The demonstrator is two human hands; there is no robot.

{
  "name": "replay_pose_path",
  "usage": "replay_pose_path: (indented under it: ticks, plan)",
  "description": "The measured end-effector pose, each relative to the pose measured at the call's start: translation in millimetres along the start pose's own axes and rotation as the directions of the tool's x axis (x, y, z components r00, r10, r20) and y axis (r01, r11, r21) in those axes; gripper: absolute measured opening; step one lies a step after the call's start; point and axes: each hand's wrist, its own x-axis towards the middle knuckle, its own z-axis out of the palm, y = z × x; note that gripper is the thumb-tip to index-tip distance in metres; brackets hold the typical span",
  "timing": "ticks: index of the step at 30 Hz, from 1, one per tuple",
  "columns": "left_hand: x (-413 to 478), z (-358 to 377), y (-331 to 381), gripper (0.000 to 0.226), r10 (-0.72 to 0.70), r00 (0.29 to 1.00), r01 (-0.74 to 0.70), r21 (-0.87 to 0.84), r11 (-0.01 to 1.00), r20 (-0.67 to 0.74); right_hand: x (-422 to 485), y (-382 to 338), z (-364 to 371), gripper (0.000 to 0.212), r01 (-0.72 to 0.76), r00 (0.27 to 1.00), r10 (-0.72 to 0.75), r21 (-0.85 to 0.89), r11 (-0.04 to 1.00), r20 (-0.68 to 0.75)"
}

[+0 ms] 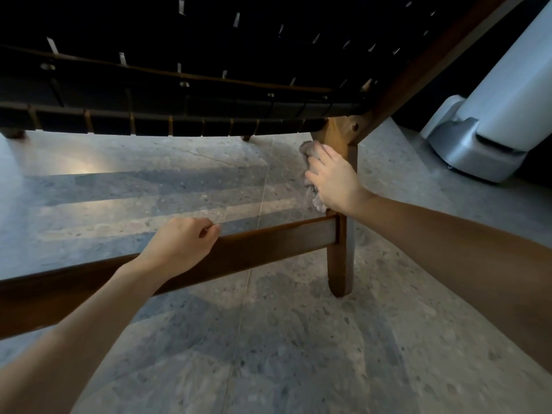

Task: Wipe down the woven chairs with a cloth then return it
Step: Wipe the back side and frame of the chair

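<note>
Grips the wooden crossbar point(268, 242) with the left hand point(179, 243), fingers curled, low centre. Just beyond, right of centre, clutches the grey cloth point(307, 150) in the right hand point(331, 177), pressed against the chair leg point(339, 264). Farther, across the top: dark woven seat point(179, 85).

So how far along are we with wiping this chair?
Mid-job. The right hand holds the cloth against the top of the chair leg, while the left hand grips the crossbar. Nothing shows which parts are already wiped. Returning the cloth is not yet done.
</note>
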Motion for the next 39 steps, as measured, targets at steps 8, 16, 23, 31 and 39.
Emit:
replay_pose_path:
  ticks: [8, 16, 23, 31, 39]
  plan:
    - [-7.3, -4.2, 1.2, 0.029, 0.071, 0.997, -0.071, -0.053, 0.996, 0.0, -44.5, -10.0, 6.1, 0.03, 0.051, 0.988, -0.033, 0.121, 0.991, -0.15]
    - [-15.0, -8.6, 4.1, 0.027, 0.14, 0.99, -0.141, -0.04, 0.989, -0.029, -62.9, -46.4, -28.8, 0.031, -0.373, 0.921, 0.345, 0.66, 0.652, 0.18]
    - [-27.8, -25.8, -7.1, 0.023, 0.09, 0.996, -0.092, -0.079, 0.993, -0.028, -47.1, -99.6, -87.8, 0.044, -0.292, 0.916, 0.351, 0.924, 0.247, 0.195]
    - [-59.8, -59.8, -41.7, 0.036, -0.099, 0.995, 0.099, 0.062, 0.993, 0.0, -13.6, -155.0, -146.7, 0.044, -0.227, 0.93, 0.338, 0.946, 0.232, 0.14]
    - [-136.3, -121.6, -93.3, 0.023, -0.153, 0.927, 0.183, 0.057, 0.981, -0.341, 28.1, -238.4, -240.7, 0.041, -0.011, 0.968, 0.251, 0.995, 0.096, -0.013]
